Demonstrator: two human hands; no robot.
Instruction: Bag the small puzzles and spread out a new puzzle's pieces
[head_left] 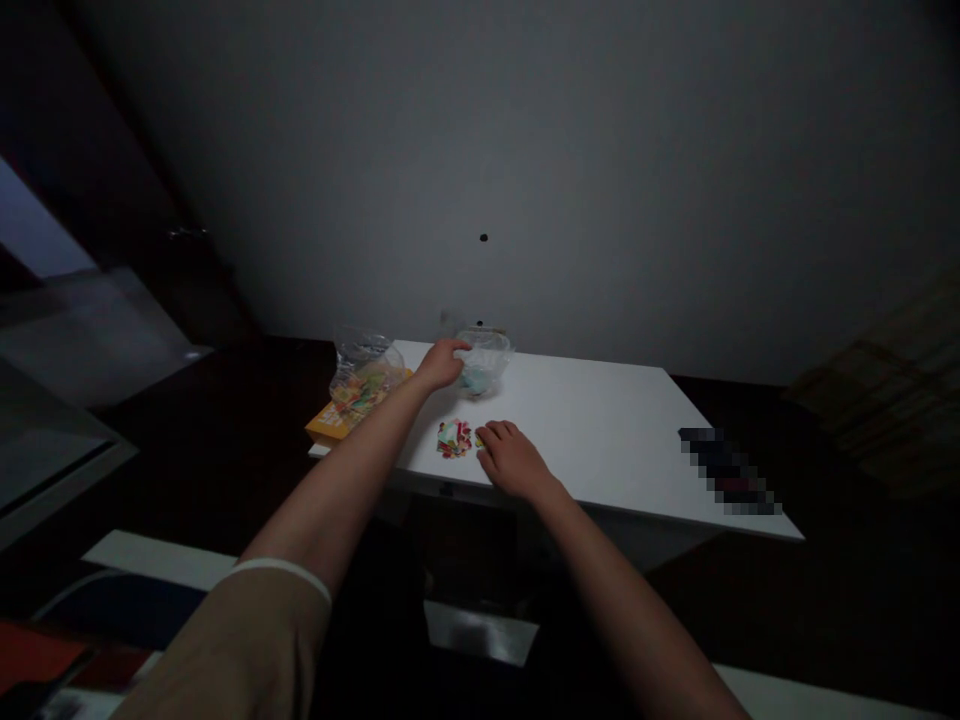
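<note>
My left hand (442, 364) reaches to the far side of the white table (615, 420) and its fingers close on a clear plastic bag (485, 362) with pale contents. My right hand (511, 458) rests palm down on the table nearer to me, fingers curled, its fingertips touching a small pile of colourful pieces (454, 438). Whether anything sits under those fingers is hidden.
A second clear plastic bag (365, 372) holding colourful pieces lies on an orange box (330, 422) at the table's left corner. A dark, blurred-out object (727, 470) lies near the right edge. A plain wall (525, 150) stands right behind the table. The room is dim.
</note>
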